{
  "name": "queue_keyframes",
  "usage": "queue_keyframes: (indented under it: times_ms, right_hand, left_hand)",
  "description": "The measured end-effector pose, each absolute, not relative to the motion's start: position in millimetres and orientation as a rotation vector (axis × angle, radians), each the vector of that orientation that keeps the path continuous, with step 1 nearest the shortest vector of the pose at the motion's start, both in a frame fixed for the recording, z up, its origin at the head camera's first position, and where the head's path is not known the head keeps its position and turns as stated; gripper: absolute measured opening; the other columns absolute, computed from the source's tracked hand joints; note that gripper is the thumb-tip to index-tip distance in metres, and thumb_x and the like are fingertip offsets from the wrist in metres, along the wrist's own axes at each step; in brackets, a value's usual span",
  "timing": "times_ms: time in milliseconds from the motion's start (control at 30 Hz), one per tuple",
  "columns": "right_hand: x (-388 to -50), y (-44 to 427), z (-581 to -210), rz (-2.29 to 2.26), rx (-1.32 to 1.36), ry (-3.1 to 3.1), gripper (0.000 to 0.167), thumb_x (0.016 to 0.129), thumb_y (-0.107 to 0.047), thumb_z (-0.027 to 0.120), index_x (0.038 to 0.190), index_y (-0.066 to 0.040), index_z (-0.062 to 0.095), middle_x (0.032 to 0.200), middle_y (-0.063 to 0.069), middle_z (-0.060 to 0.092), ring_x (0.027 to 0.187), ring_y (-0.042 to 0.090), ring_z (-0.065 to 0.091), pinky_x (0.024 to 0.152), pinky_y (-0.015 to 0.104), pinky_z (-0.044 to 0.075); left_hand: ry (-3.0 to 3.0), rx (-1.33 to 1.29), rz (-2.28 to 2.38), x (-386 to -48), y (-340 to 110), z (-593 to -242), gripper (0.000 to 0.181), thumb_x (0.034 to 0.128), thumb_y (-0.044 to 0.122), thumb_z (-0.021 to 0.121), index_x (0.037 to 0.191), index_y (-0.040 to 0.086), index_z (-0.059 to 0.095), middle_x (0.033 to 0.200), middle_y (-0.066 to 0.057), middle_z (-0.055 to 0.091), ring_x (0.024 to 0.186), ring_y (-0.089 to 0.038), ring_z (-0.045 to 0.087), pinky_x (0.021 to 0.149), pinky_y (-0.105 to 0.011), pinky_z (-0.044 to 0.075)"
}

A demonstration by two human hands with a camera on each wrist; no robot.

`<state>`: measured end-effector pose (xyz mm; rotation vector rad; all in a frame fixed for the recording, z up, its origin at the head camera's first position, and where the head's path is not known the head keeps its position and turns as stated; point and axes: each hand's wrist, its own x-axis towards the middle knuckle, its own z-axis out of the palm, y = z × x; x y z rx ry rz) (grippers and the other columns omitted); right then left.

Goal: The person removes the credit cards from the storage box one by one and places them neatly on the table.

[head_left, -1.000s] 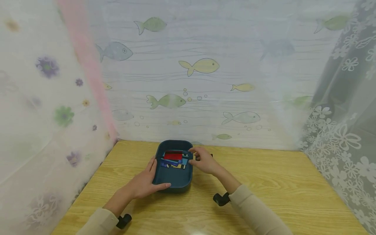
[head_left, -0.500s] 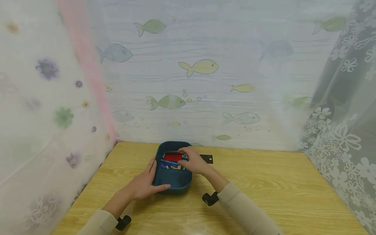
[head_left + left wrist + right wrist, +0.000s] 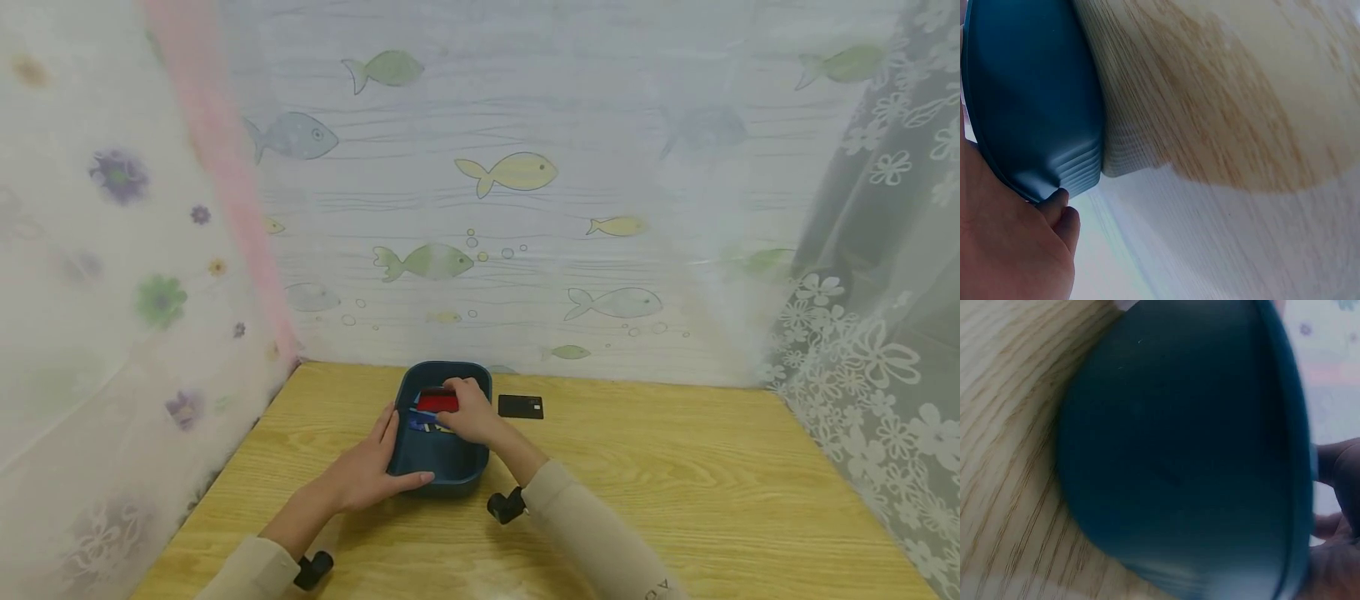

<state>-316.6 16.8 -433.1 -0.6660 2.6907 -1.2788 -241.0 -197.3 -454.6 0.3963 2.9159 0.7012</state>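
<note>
A dark blue plastic bin (image 3: 442,467) stands on the table with several cards inside. My left hand (image 3: 358,473) holds its left side, fingers along the wall and thumb over the front rim. In the left wrist view two bent fingertips (image 3: 1063,215) of that hand touch the rim. My right hand (image 3: 474,412) reaches over the bin's right wall, fingers and thumb around the right end of a red card (image 3: 435,401). Whether they pinch it is hidden. Blue cards (image 3: 424,418) lie just in front. In the right wrist view the bin's wall (image 3: 1179,444) hides most of the work.
A black card (image 3: 520,407) lies on the wooden table (image 3: 675,483), just right of the bin. Behind hangs a fish-print curtain (image 3: 525,275). Flowered cloth (image 3: 165,383) borders the left side, and a white-flowered sheer (image 3: 877,400) the right.
My right hand has moved left, from the bin's right rim to over the cards, uncovering the black card on the table. The left hand and bin have stayed in place.
</note>
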Motion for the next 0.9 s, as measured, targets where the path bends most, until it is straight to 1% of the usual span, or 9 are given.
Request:
queue_keyframes:
  times_ms: [100, 233, 367, 533, 667, 900]
  right_hand:
    - [-319.1, 10.8, -435.8, -1.301, -0.559, 2.685, 0.061, 0.095, -0.013, 0.07, 0.148, 0.005, 0.045, 0.145, 0.029, 0.042, 0.113, 0.037, 0.055, 0.093, 0.05, 0.05]
    - [-323.6, 4.3, -440.2, -1.318, -0.45, 2.69, 0.067, 0.093, -0.011, 0.072, 0.15, 0.005, 0.041, 0.15, 0.031, 0.036, 0.122, 0.04, 0.052, 0.097, 0.051, 0.048]
    - [-328.6, -2.5, -445.1, -1.294, -0.42, 2.724, 0.073, 0.089, -0.008, 0.075, 0.151, 0.007, 0.038, 0.151, 0.032, 0.033, 0.132, 0.045, 0.046, 0.105, 0.053, 0.045]
    - [-330.9, -9.4, -450.8, -1.242, -0.408, 2.77, 0.078, 0.086, -0.008, 0.077, 0.151, 0.009, 0.037, 0.153, 0.034, 0.032, 0.137, 0.051, 0.039, 0.109, 0.057, 0.04]
    - [-331.8, -12.6, -455.0, -1.184, -0.383, 2.79, 0.08, 0.089, -0.011, 0.075, 0.154, 0.007, 0.033, 0.157, 0.032, 0.028, 0.144, 0.051, 0.032, 0.114, 0.057, 0.034]
    - [-335.2, -14.4, -460.1, -1.163, -0.349, 2.761, 0.08, 0.094, -0.016, 0.073, 0.158, 0.005, 0.028, 0.162, 0.029, 0.023, 0.149, 0.05, 0.022, 0.118, 0.057, 0.028]
  left_hand:
    - [2.916, 0.396, 0.703, -240.7, -197.7, -454.9, 0.126, 0.0834, 0.081, 0.06, 0.164, 0.004, 0.003, 0.172, -0.012, -0.003, 0.144, -0.043, 0.041, 0.107, -0.058, 0.043]
    - [2.911, 0.39, 0.709, -240.6, -197.9, -455.3, 0.125, 0.0841, 0.08, 0.061, 0.164, 0.004, 0.003, 0.172, -0.011, -0.003, 0.144, -0.043, 0.041, 0.107, -0.058, 0.043]
    - [2.91, 0.39, 0.707, -240.7, -198.1, -455.4, 0.124, 0.0844, 0.08, 0.06, 0.164, 0.005, 0.002, 0.172, -0.011, -0.004, 0.142, -0.043, 0.043, 0.106, -0.058, 0.043]
    - [2.908, 0.39, 0.701, -240.5, -198.6, -456.7, 0.124, 0.0846, 0.08, 0.06, 0.164, 0.005, 0.001, 0.172, -0.012, -0.004, 0.141, -0.043, 0.044, 0.105, -0.057, 0.044]
    - [2.913, 0.39, 0.707, -241.3, -198.5, -457.6, 0.124, 0.0845, 0.08, 0.06, 0.165, 0.006, 0.001, 0.172, -0.012, -0.004, 0.139, -0.043, 0.046, 0.104, -0.057, 0.045]
    - [2.897, 0.387, 0.722, -240.8, -198.1, -455.6, 0.126, 0.0831, 0.083, 0.059, 0.165, 0.006, 0.0, 0.172, -0.011, -0.005, 0.14, -0.043, 0.045, 0.105, -0.057, 0.045]
